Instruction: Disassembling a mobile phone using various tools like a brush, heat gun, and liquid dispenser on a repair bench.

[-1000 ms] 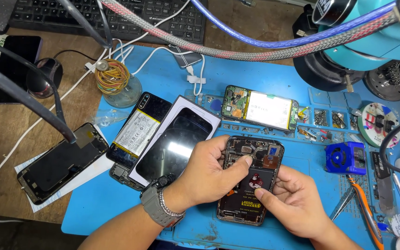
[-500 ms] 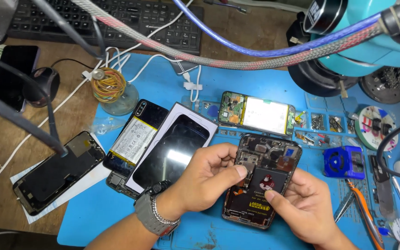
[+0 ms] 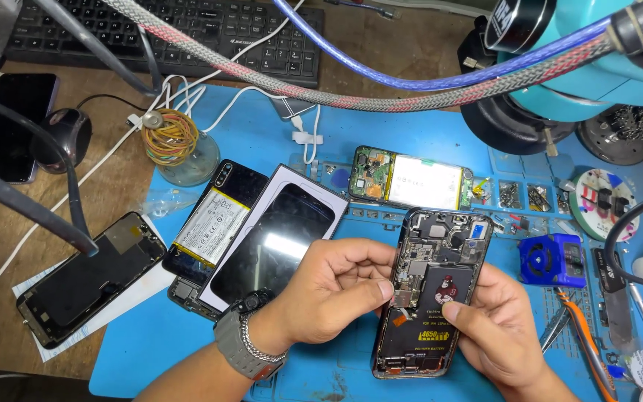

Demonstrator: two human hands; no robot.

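Observation:
An opened black phone [image 3: 432, 290] with its back off shows a circuit board and a black battery; it is tilted up off the blue work mat [image 3: 158, 342]. My left hand [image 3: 333, 294], with a watch on the wrist, grips the phone's left edge, thumb and fingertip on the lower board area. My right hand [image 3: 496, 327] holds the phone's right edge from below, thumb resting on the battery.
On the mat lie a phone box with a dark phone picture [image 3: 277, 238], an open phone with a white battery [image 3: 213, 223], and a second open phone [image 3: 411, 182]. A loose screen [image 3: 87, 275] lies left. Blue block [image 3: 552, 260], tweezers, screw trays right; microscope [image 3: 560, 67] and keyboard [image 3: 187, 30] behind.
Both hands have lifted and tilted the opened phone up and to the right. The left thumb slid from the upper board down to the phone's lower left edge.

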